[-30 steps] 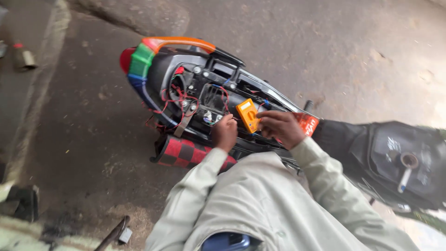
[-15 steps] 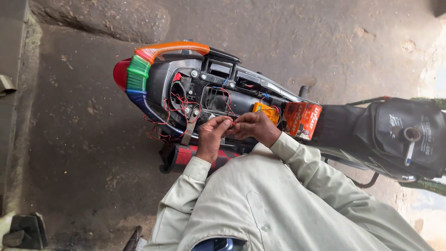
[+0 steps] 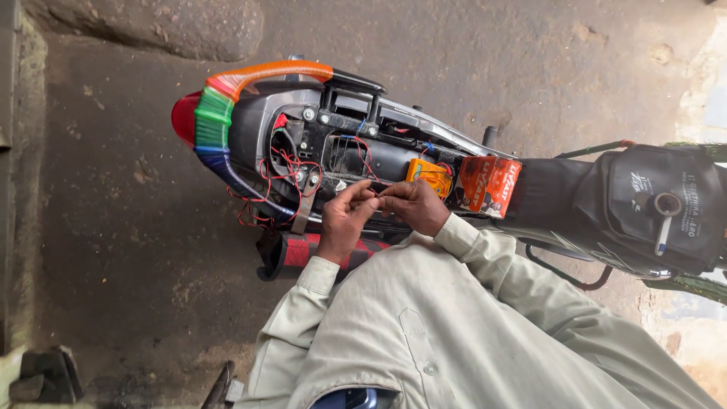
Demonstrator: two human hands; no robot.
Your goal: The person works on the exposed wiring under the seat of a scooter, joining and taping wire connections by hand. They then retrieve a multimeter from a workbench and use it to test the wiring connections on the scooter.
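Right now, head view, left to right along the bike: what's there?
Red tail light → rainbow-wrapped grab rail → red wiring → left hand → right hand → orange box → black tank bag.

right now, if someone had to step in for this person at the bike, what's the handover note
Left hand and right hand: fingertips pinched together over the open rear of the motorcycle; whatever they pinch is too small to tell, likely a thin wire.
Things: the seat is off, exposing the frame bay. Loose red wires hang near the tail light. An orange box-shaped part sits just beyond the right hand, with an orange printed carton beside it.
Done: bay opened, wiring exposed.
Left: wires look loose and unrouted; bay uncovered.
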